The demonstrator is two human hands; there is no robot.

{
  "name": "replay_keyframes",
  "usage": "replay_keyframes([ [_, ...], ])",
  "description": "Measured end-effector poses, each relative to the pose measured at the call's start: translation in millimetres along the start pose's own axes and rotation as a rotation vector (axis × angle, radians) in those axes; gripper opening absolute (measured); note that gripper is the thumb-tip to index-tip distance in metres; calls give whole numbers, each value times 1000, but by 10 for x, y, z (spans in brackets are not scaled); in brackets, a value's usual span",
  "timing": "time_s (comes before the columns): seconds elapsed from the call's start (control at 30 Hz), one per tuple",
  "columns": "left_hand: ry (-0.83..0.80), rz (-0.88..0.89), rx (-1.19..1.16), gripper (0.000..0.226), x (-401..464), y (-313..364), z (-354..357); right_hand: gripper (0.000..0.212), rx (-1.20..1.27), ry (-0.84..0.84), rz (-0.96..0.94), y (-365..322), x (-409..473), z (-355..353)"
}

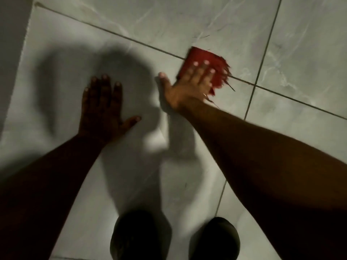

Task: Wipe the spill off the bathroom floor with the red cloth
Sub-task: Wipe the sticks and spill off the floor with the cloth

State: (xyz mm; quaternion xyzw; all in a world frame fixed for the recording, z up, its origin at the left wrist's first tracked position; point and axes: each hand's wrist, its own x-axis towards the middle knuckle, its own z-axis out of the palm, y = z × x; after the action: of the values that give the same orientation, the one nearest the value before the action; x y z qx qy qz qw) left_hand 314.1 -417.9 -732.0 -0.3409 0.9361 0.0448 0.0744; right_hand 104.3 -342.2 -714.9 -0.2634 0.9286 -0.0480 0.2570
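The red cloth lies folded on the grey marbled floor tiles, across a dark grout line, its frayed threads trailing to the right. My right hand presses flat on top of it, fingers spread over the cloth and thumb out on the bare tile. My left hand rests palm down on the tile to the left, fingers apart, holding nothing. Faint wet streaks show on the tile just beyond the cloth. The image is dim and a little blurred.
A wall or raised edge runs along the left side. Grout lines cross to the right of the cloth. My two knees are at the bottom, and my shadow falls over the tile around my left hand.
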Motion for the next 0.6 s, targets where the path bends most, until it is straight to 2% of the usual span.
replay_keyframes([
  [0.07,14,2,13,99,4,-16,12,103,-57,-55,-300,-181,-65,40],
  [0.13,35,4,14,99,-2,-29,26,96,-99,-109,-497,-87,-100,-6],
  [0.2,47,4,13,98,-9,-40,41,93,-222,-141,-637,223,-52,-121],
  [0.27,50,6,8,99,-11,-46,53,95,-287,-116,-653,597,17,-269],
  [0.33,42,11,-6,99,-14,-48,56,98,-233,-65,-490,988,32,-392],
  [0.47,2,5,-20,101,2,-26,30,99,-107,-17,83,1682,-148,-487],
  [0.53,-21,-3,-28,102,16,-29,20,100,-42,19,328,1714,-197,-417],
  [0.6,-31,-11,-41,103,14,-39,34,102,67,92,524,1434,-158,-320],
])
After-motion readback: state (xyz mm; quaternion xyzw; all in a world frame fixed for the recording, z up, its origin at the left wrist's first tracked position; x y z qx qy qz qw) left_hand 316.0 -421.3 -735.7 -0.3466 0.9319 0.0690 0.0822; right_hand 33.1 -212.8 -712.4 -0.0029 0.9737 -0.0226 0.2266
